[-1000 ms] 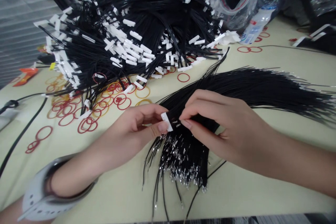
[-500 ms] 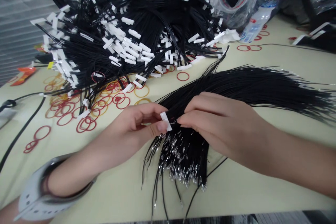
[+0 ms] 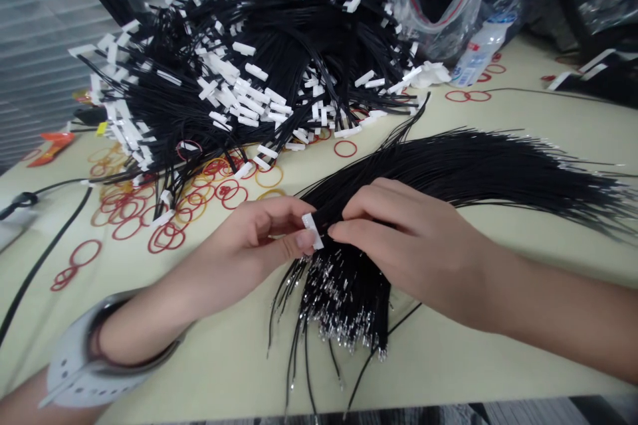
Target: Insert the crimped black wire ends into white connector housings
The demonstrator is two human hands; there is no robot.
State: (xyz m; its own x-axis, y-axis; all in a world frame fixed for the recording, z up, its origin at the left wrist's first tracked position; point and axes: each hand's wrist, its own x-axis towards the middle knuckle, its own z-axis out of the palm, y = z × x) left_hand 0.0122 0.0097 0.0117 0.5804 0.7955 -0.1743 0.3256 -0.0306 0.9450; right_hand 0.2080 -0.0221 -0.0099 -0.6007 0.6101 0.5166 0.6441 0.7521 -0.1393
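Observation:
Between thumb and fingers, my left hand (image 3: 264,239) pinches a small white connector housing (image 3: 313,230), tilted with its holed side toward the right. My right hand (image 3: 413,239) is closed, thumb and forefinger pinching a thin black wire close to the housing. That wire's metal tip is at the housing's right face; how far in it sits I cannot tell. Under both hands lies a thick bundle of loose black wires (image 3: 478,163), with silvery crimped terminals (image 3: 343,312) fanned toward me. The far ends of the bundle spread out to the right.
A big heap of black cables (image 3: 309,46) with white connectors stands at the back. Red and yellow rubber bands (image 3: 129,202) are scattered at left. Behind, on the right, are a clear plastic bag (image 3: 443,20) and a white bottle (image 3: 481,50). An orange piece (image 3: 52,146) lies far left.
My right hand has moved left, bringing the wire's metal tip up to the white connector housing. My left hand keeps its hold on the housing, nearly still.

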